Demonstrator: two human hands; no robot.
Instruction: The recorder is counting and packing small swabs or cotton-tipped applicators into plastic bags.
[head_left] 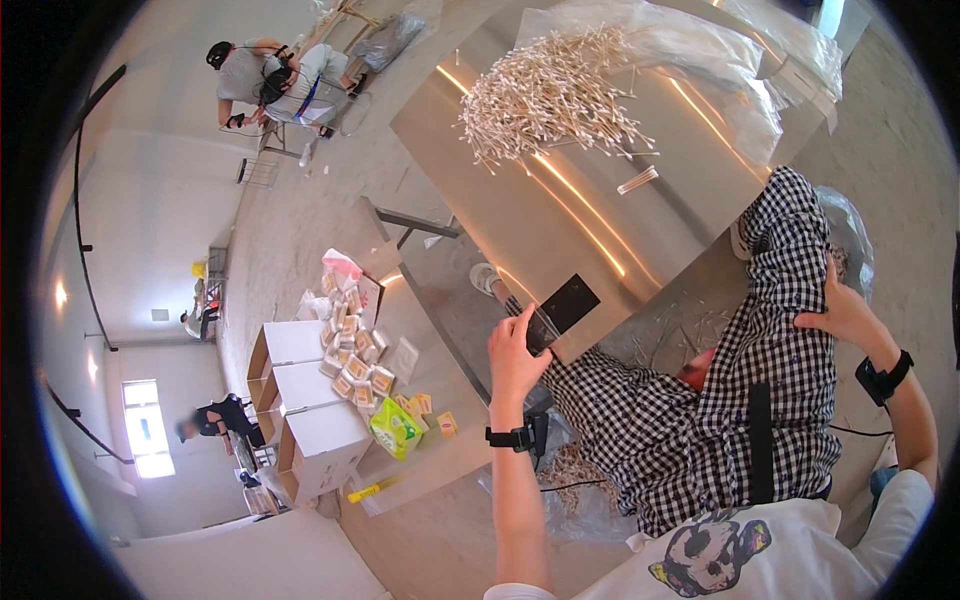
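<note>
Left hand at the black slab, its hold hard to tell

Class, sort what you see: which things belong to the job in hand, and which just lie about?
Seemingly the job: swab pile; swab bundle; metal table; black slab by the left hand.

Seemingly lying about: green packet; yellow tube.

Over the shiny metal tabletop, free passage lies between a flat black rectangle by the near left corner and heaped white-tipped cotton swabs; crumpled clear plastic sheeting obstructs the right edge.
</note>
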